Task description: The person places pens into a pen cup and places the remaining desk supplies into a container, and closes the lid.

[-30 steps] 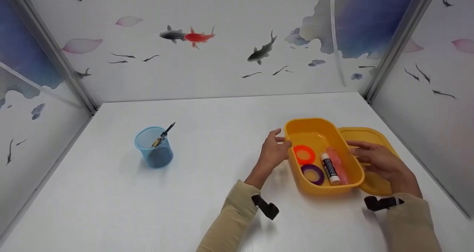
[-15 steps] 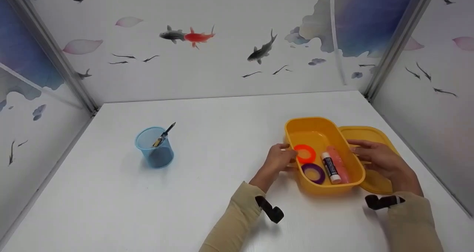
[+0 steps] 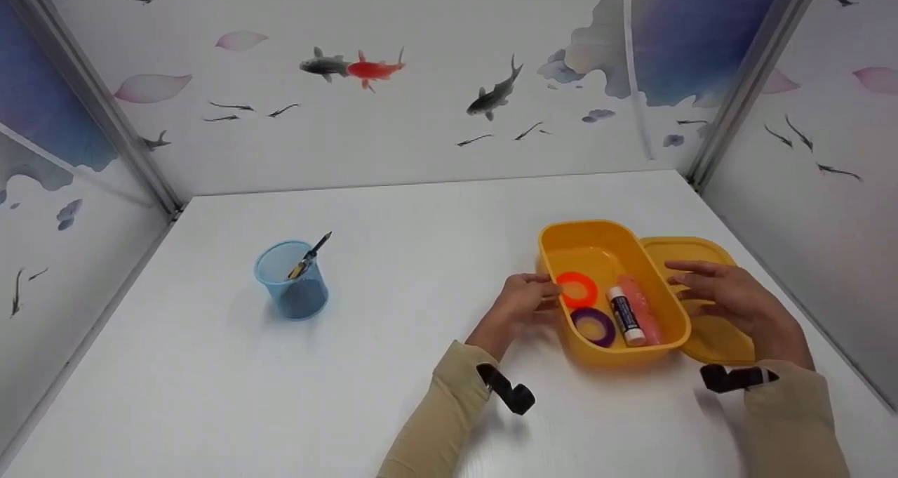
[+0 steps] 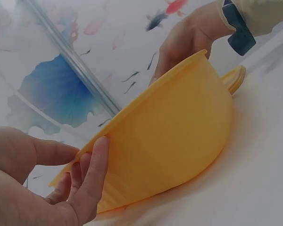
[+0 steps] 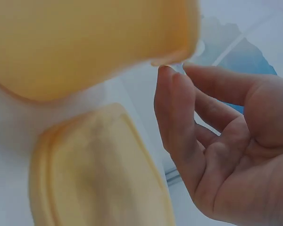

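A yellow plastic box (image 3: 593, 250) stands on the table at the right. Inside it lie an orange ring (image 3: 591, 292), a purple tape roll (image 3: 607, 330), a glue stick (image 3: 626, 318) and a pink, elongated item (image 3: 642, 309). My left hand (image 3: 523, 302) holds the box's left rim; in the left wrist view its thumb is at the rim and the fingers lie against the outer wall. My right hand (image 3: 744, 306) is beside the right rim with loosely bent fingers, holding nothing, above a flat yellow lid (image 3: 715, 348). In the right wrist view its fingertips are close to the box's edge.
A light blue cup (image 3: 298, 292) with a dark-tipped pen (image 3: 309, 257) leaning in it stands at the left of the white table (image 3: 421, 253). Printed walls (image 3: 421, 134) enclose the table at the back and both sides.
My left hand has come a little nearer along the box's left side and taken the rim. My right hand has drawn away from the right rim. The box has hardly moved.
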A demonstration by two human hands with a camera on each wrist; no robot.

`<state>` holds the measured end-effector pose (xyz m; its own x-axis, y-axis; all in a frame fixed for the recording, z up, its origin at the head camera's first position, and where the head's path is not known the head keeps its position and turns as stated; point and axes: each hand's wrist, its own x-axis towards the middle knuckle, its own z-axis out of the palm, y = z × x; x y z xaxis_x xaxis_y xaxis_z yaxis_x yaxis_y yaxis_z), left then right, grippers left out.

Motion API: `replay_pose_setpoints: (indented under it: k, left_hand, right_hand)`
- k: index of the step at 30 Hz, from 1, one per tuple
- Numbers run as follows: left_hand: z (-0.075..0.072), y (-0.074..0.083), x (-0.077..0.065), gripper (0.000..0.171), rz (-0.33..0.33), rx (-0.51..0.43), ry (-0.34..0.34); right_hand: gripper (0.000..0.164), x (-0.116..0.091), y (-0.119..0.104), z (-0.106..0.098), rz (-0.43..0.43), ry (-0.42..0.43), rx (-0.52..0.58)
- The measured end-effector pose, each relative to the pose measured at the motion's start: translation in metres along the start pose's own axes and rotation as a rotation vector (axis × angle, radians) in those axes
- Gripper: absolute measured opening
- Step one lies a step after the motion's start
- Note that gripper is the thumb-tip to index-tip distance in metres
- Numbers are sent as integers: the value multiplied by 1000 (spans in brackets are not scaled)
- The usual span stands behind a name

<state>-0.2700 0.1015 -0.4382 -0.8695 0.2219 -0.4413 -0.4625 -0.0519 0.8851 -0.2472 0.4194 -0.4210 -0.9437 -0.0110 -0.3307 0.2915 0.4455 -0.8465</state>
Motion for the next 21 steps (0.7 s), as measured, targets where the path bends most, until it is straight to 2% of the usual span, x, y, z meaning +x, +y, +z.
replay_pose_setpoints:
  k: [8,13,16,21]
  left_hand:
    - [-2,0,0,27,30,35,-2]
    - [-6,-2,1,29,34,46,-14]
    - [-6,-1,0,30,22,52,-18]
    - [-4,0,-1,32,13,43,-26]
  right_hand:
    - [84,-8,15,-24,-9,40,-65]
    - [81,-14,26,-38,-61,79,-114]
    - [80,-18,32,-47,-87,129,-179]
    - [83,-22,43,-60,-46,235,-262]
